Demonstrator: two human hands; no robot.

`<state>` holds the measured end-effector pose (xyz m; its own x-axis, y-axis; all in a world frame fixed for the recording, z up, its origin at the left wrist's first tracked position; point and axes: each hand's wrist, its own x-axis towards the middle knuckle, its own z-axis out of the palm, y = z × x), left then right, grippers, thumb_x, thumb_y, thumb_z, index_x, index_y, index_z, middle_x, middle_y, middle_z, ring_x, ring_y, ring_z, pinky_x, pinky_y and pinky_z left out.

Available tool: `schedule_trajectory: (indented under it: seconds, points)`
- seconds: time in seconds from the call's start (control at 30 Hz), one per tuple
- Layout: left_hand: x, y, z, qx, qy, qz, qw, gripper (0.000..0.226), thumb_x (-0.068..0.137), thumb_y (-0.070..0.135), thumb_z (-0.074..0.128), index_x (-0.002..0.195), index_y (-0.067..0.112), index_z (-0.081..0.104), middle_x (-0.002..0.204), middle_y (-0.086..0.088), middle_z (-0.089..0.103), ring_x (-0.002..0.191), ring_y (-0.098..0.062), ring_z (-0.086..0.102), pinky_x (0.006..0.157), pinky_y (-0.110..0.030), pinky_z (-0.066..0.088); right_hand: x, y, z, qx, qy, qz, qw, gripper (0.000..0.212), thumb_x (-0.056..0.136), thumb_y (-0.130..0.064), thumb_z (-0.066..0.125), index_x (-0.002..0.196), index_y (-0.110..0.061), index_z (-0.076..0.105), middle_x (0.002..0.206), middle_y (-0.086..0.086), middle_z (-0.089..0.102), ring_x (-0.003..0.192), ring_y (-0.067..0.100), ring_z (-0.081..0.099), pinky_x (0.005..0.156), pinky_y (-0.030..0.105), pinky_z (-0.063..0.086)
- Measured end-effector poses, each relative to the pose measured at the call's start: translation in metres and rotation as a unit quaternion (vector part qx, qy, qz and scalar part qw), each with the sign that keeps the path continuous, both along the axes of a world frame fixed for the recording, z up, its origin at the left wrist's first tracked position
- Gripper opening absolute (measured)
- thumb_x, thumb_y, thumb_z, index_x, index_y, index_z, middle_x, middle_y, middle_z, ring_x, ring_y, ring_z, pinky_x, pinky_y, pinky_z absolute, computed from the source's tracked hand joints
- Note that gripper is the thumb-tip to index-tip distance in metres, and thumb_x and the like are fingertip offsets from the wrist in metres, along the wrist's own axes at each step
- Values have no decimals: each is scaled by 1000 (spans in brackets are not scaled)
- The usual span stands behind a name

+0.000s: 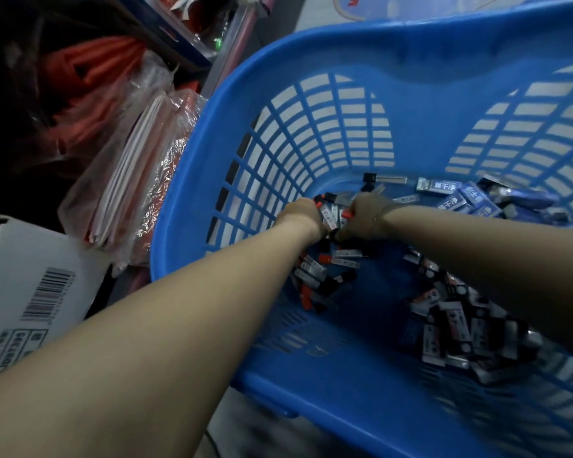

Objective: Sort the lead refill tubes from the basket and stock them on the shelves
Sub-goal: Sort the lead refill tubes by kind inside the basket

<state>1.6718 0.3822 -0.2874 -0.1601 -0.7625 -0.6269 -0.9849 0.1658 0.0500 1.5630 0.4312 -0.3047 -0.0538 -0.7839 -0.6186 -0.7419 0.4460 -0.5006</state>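
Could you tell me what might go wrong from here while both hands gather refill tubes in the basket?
The left hand and right hand hold a loose bunch of tubes between them; some may slip out when lifted. Blue packs lie close by in the basket, so kinds could get mixed.

Non-task items, head view, all left of centre or along the top edge.

White cardboard box at lower left: black barcode and printed text on its top face; text too blurred to read.

Clear plastic bag beside the box, upper right of it: holds a stack of flat red and white sheets, seen edge-on, leaning. Plastic crinkled, reflective.

Orange-red packaged goods behind the bag, upper left, in shadow; kind not determinable.

Dark blue-edged tray at top centre-left: red packets inside, indistinct.

Pale blue-rimmed item at top edge, cropped, unidentified.

Grey floor at bottom centre.
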Motion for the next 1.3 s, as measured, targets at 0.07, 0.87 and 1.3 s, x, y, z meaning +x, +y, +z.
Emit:
schedule_trajectory:
  seconds: [0.07, 0.87, 1.3]
  points:
    - [0, -1, 1, 10, -7, -2, 1000, 31, 91, 25, 62, 114, 6, 55, 118, -14, 60, 107, -30, 59, 79, -34, 47, 8, 0, -1, -11, 21, 11, 1000, 39, 78, -40, 72, 97, -9, 57, 92, 10, 53, 79, 23, 51, 67, 27, 42]
    - [-10, -19, 39, -21, -7, -45, 999, 22, 94, 16, 55, 115, 8, 56, 107, -11, 63, 95, -26, 63, 81, -34, 54, 36, 4, 5, -35, 183, 55, 981, 31, 89, -20, 58, 120, -17, 56, 126, 4, 58, 115, 25, 56, 71, 32, 36]
    - [-13, -12, -3, -91, -53, -85, 991, 38, 95, 18, 52, 130, 5, 41, 129, -16, 52, 117, -33, 52, 87, -38, 45, -53, -15, 20, 188, -91, 39, 977, 35, 83, -29, 61, 52, -16, 50, 49, 3, 41, 37, 15, 35, 42, 16, 33]
